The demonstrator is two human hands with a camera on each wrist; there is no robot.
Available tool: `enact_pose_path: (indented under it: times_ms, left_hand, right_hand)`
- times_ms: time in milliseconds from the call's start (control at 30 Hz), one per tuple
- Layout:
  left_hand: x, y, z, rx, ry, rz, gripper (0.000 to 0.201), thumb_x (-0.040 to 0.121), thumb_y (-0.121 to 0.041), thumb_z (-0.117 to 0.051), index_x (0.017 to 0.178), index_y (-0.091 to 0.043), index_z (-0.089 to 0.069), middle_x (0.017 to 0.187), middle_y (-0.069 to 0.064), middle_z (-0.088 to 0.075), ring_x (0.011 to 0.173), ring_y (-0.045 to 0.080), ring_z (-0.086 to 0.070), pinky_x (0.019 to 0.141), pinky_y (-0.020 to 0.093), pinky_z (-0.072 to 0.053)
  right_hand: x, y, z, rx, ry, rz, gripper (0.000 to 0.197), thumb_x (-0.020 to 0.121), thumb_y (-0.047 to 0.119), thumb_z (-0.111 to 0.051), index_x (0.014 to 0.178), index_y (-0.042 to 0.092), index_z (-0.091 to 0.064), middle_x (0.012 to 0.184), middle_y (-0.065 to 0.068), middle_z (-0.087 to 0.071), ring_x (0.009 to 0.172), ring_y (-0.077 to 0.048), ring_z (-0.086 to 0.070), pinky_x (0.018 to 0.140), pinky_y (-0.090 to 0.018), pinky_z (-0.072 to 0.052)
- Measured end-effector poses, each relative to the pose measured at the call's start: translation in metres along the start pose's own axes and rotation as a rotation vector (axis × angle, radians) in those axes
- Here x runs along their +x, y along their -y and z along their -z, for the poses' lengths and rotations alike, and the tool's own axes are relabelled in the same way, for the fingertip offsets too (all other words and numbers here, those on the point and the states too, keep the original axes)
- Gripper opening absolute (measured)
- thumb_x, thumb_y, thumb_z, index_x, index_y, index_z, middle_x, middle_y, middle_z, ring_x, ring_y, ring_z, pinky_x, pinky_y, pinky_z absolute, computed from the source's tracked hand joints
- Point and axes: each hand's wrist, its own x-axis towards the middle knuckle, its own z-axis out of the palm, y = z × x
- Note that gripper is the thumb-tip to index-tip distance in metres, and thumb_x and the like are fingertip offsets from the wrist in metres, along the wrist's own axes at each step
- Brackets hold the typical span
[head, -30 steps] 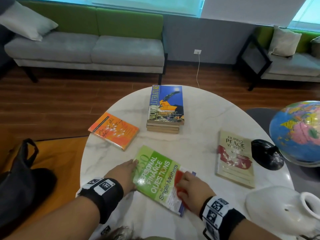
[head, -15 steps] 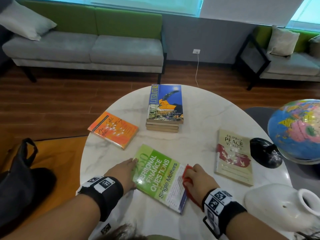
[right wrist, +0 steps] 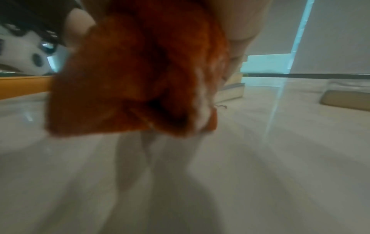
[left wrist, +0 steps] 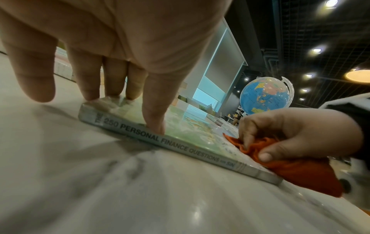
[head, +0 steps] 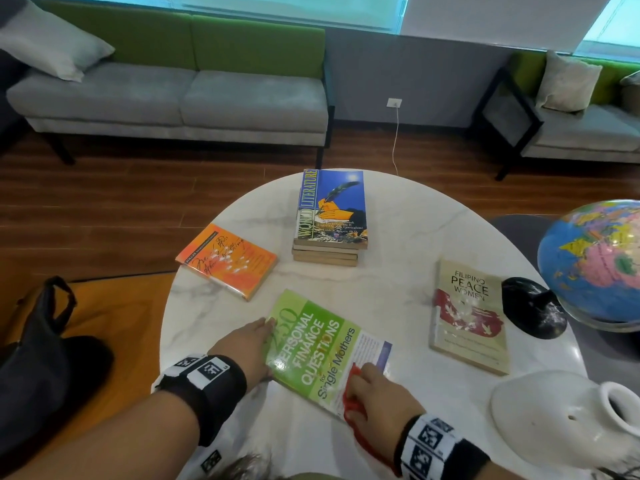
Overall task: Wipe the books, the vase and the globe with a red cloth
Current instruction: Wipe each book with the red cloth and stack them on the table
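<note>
Flat on the marble worktop (head: 398, 237), near edge: green book (head: 322, 351), long axis slanting from far-left to near-right; left hand (head: 247, 344) spread, fingertips pinning the far-left corner; right hand (head: 377, 396) pinching red cloth (left wrist: 290, 166) at the near-right end, rest of the cover stretching away toward the left hand.

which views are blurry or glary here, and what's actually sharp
Head view: mostly sharp, book titles readable, wide-angle bending at the edges, soft glare on the green book. Left wrist view: spine text legible, globe clear, ceiling lamps flare, near table smeared. Right wrist view: blurriest, the red cloth fills it out of focus.
</note>
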Motion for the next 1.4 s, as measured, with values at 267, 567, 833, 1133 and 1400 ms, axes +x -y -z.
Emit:
enact_pose_path:
  times_ms: [267,567,833,1133,1400]
  left_hand:
    - [0.002,0.001,-0.002,-0.001,-0.009,-0.001,0.095,0.081,-0.039,-0.068,0.153,-0.026,-0.008,0.16,-0.007,-0.009,0.144,0.014,-0.02,0.116,0.027,-0.024]
    - [0.002,0.002,-0.002,-0.005,-0.019,-0.001,0.095,0.08,-0.039,-0.068,0.153,-0.027,-0.008,0.16,-0.008,-0.01,0.144,0.013,-0.021,0.115,0.026,-0.026]
    - [0.001,0.0,0.0,0.027,-0.006,-0.014,0.094,0.083,-0.039,-0.066,0.153,-0.026,-0.005,0.16,-0.006,-0.007,0.145,0.014,-0.019,0.114,0.026,-0.025]
    - [0.002,0.001,0.0,0.035,0.001,-0.013,0.094,0.084,-0.039,-0.066,0.153,-0.026,-0.004,0.16,-0.007,-0.006,0.145,0.014,-0.019,0.114,0.026,-0.025]
    - [0.002,0.001,-0.001,0.021,-0.007,-0.008,0.094,0.083,-0.039,-0.067,0.153,-0.027,-0.006,0.16,-0.008,-0.007,0.145,0.014,-0.019,0.114,0.025,-0.025]
  right_hand:
    - [0.017,-0.001,0.014,-0.04,-0.047,-0.151,0.026,0.092,0.03,-0.049,0.114,0.018,-0.049,0.115,0.001,-0.044,0.097,-0.02,-0.058,0.08,-0.025,-0.043]
    - [0.022,0.0,0.024,-0.02,-0.089,-0.218,0.022,0.092,0.033,-0.051,0.109,0.02,-0.051,0.108,0.004,-0.041,0.098,-0.018,-0.058,0.081,-0.024,-0.044]
    - [0.022,0.005,0.017,-0.014,-0.085,-0.211,0.025,0.093,0.033,-0.051,0.111,0.016,-0.05,0.114,0.001,-0.043,0.1,-0.021,-0.058,0.083,-0.028,-0.045]
    - [0.018,0.006,0.009,0.011,-0.035,-0.129,0.028,0.09,0.035,-0.054,0.111,0.019,-0.049,0.112,0.004,-0.044,0.1,-0.019,-0.057,0.082,-0.027,-0.044]
    - [0.017,0.019,0.005,-0.027,0.048,-0.089,0.02,0.09,0.03,-0.051,0.105,0.018,-0.046,0.109,0.002,-0.045,0.098,-0.023,-0.057,0.073,-0.025,-0.038]
